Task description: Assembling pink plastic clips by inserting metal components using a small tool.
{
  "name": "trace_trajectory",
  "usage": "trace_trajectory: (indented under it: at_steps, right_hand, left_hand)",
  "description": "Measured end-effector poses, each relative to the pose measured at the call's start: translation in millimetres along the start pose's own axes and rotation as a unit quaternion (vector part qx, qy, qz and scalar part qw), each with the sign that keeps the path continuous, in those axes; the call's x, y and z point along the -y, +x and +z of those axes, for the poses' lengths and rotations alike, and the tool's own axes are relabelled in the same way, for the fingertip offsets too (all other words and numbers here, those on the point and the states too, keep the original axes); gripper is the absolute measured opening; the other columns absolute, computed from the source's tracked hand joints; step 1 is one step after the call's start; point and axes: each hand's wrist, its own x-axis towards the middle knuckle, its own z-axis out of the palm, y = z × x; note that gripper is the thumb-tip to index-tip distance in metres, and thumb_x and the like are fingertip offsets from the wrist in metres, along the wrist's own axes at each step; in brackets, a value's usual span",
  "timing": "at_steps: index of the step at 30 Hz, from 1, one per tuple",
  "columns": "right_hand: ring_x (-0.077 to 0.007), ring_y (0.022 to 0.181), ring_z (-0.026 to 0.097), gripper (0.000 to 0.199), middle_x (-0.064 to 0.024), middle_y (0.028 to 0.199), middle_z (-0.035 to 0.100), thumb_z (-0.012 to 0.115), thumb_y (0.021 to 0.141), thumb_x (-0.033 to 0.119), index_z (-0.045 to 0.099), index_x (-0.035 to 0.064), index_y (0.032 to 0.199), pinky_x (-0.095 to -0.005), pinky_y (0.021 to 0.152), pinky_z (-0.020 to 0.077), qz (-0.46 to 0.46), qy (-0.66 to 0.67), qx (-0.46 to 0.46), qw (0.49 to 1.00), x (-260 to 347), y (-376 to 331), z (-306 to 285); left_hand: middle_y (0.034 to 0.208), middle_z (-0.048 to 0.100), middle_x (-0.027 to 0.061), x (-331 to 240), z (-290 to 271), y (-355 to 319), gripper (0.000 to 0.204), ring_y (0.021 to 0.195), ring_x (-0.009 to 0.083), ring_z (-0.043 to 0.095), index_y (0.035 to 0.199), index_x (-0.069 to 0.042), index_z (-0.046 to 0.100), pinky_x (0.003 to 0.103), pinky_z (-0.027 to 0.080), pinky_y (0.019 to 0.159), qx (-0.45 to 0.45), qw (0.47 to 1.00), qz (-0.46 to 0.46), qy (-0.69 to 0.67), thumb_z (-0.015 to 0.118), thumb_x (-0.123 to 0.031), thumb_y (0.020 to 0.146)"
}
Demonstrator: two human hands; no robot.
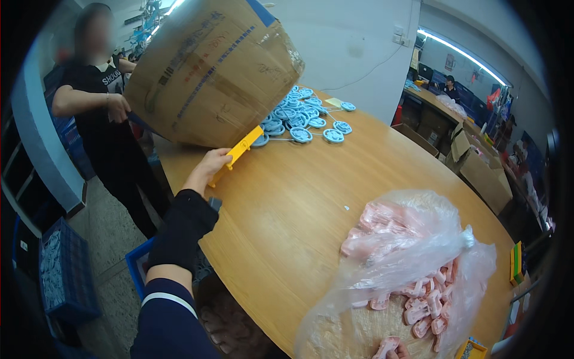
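1. Across the middle of the view runs the wooden counter (pixel 299 203), broad and curved at its near edge.
2. Above its far left end a big cardboard box (pixel 212 69) is tipped mouth-down, with a co-worker's hand (pixel 118 107) on its left side.
3. Near the lower right lies a clear plastic bag (pixel 406 263) bulging with pink plastic parts (pixel 427 302), some of them spilling out of it onto the counter.
4. Under the box mouth a heap of light blue round plastic parts (pixel 302 116) spreads over the far end of the counter.
5. By the floor at the left stands a blue crate (pixel 63 269).
6. Reaching forward in a dark sleeve, the left hand (pixel 206 167) closes its fingers on the lower end of a yellow plastic strip (pixel 242 149), whose upper end lies against the lower edge of the box.
7. At the bottom edge the right hand (pixel 396 352) barely shows, touching a pink part; whether it grips or lies loose, I cannot tell.
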Motion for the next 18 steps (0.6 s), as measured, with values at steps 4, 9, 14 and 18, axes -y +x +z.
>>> trace_trajectory:
  at_steps: [4,9,14,18]
  right_hand:
    - [-0.0189,0.093,0.062,0.031,-0.0106,0.109,0.062,0.054,0.093,0.009,0.052,-0.0014,0.122,-0.0316,0.079,0.0520,-0.021,0.009,0.005,1.000,-1,0,0]
    - [-0.0192,0.094,0.062,0.031,-0.0109,0.109,0.062,0.054,0.093,0.009,0.052,-0.0015,0.122,-0.0320,0.080,0.0519,-0.025,0.003,0.010,1.000,-5,-1,-3]
    - [-0.0195,0.094,0.062,0.032,-0.0111,0.109,0.062,0.055,0.093,0.009,0.052,-0.0016,0.122,-0.0324,0.081,0.0518,-0.032,-0.012,0.017,0.999,-9,2,-6]
    - [-0.0204,0.096,0.062,0.032,-0.0119,0.111,0.062,0.055,0.093,0.009,0.051,-0.0019,0.123,-0.0331,0.082,0.0516,-0.024,0.004,0.015,1.000,-2,-1,7]
  left_hand:
    - [0.104,0.063,0.0036,-12,-7,-54,0.037,0.091,0.0123,0.058,0.122,-0.001,0.058,0.028,0.047,0.079,0.023,0.996,-0.047,-0.069,0.057,-0.012,0.087]
    - [0.100,0.065,0.0078,-52,96,-125,0.035,0.092,0.0160,0.060,0.117,-0.002,0.060,0.029,0.049,0.078,0.178,0.975,0.059,0.116,0.059,-0.018,0.086]
    - [0.092,0.066,0.0122,-32,151,-161,0.030,0.089,0.0262,0.061,0.109,-0.005,0.063,0.036,0.048,0.079,0.109,0.924,0.270,0.249,0.062,-0.014,0.080]
    - [0.076,0.059,0.0103,-29,159,-226,0.033,0.080,0.0278,0.057,0.109,-0.006,0.062,0.038,0.043,0.078,0.114,0.845,0.344,0.394,0.064,-0.012,0.076]
